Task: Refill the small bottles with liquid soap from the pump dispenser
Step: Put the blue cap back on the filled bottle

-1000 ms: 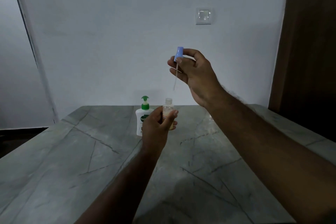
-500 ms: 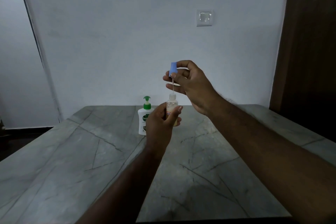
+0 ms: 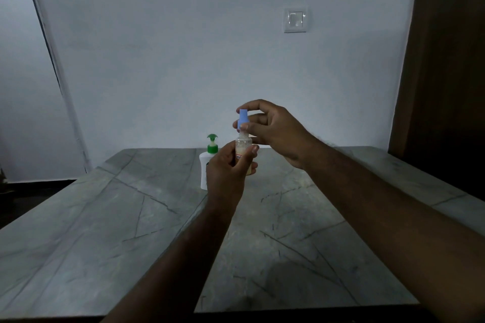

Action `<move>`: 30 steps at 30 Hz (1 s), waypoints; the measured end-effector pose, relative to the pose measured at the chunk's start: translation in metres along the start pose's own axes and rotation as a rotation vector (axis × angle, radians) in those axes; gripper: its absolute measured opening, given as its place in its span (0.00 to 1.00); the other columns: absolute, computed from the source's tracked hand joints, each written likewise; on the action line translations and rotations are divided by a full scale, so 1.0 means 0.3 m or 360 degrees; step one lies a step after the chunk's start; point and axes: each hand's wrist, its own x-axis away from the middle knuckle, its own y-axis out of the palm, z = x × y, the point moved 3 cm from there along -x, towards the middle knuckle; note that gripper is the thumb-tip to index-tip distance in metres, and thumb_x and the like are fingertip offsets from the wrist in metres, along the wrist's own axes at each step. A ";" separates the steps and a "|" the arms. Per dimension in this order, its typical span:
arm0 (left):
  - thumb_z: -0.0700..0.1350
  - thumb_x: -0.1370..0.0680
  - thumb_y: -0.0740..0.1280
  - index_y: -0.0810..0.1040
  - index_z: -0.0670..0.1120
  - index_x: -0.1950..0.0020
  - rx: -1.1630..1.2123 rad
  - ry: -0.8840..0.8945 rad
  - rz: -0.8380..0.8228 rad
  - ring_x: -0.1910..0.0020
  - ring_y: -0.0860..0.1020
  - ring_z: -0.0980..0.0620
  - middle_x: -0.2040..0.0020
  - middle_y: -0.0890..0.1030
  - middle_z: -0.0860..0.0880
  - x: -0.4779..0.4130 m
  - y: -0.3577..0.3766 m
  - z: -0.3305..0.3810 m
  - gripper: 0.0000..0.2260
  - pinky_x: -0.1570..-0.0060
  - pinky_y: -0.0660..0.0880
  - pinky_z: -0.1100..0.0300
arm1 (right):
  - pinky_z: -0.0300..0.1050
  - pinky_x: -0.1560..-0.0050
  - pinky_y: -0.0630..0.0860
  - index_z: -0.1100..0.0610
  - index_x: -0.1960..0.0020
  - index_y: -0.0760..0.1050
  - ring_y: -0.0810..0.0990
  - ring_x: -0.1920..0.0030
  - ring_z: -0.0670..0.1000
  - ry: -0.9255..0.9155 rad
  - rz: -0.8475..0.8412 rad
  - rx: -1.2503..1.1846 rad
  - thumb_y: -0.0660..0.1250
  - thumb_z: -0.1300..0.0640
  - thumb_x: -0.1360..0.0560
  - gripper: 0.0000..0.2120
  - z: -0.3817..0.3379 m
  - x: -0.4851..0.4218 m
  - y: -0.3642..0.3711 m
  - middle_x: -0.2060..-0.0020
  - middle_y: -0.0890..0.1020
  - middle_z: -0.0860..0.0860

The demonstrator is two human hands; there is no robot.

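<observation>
The left hand (image 3: 228,165) grips the one small bottle (image 3: 243,145) upright above the counter (image 3: 105,217). The right hand (image 3: 275,131) pinches its one blue cap (image 3: 242,119) at the neck, perhaps not yet seated. Hold the bottle steady and the cap square, then twist gently. One pump dispenser (image 3: 208,165) stands just behind.

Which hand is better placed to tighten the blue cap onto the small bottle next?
Right. The right hand pinches the blue cap, which sits at the neck of the small bottle. The left hand grips the bottle's body and is best kept there to steady it.
</observation>
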 end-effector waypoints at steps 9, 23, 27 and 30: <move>0.51 0.22 0.69 0.82 0.43 0.45 -0.0139 0.0088 -0.0022 0.63 0.84 0.55 0.60 0.84 0.51 0.010 -0.011 -0.015 0.13 0.62 0.79 0.68 | 0.50 0.49 0.82 0.53 0.40 0.76 0.85 0.50 0.52 0.0137 -0.0244 0.0065 0.71 0.59 0.26 0.15 0.015 0.014 -0.020 0.52 0.86 0.53; 0.49 0.20 0.67 0.81 0.43 0.44 -0.0026 -0.0021 -0.0041 0.59 0.84 0.57 0.57 0.85 0.51 0.030 0.006 -0.063 0.11 0.62 0.78 0.70 | 0.59 0.39 0.77 0.55 0.41 0.76 0.83 0.45 0.52 0.0147 -0.0171 0.0093 0.68 0.55 0.24 0.12 0.093 0.036 0.017 0.47 0.85 0.49; 0.49 0.20 0.67 0.81 0.45 0.44 -0.0020 -0.0076 -0.0057 0.59 0.84 0.59 0.57 0.85 0.54 0.036 0.002 -0.075 0.09 0.63 0.76 0.73 | 0.59 0.38 0.76 0.54 0.42 0.76 0.83 0.45 0.50 0.0206 -0.0240 0.0118 0.67 0.54 0.23 0.11 0.109 0.035 0.026 0.47 0.85 0.47; 0.50 0.21 0.68 0.81 0.48 0.45 -0.0108 -0.0027 -0.0040 0.60 0.84 0.59 0.59 0.84 0.54 0.037 -0.004 -0.077 0.08 0.63 0.75 0.73 | 0.57 0.42 0.78 0.54 0.50 0.78 0.84 0.53 0.53 0.0177 -0.0151 0.0265 0.73 0.49 0.29 0.12 0.102 0.036 0.014 0.56 0.86 0.51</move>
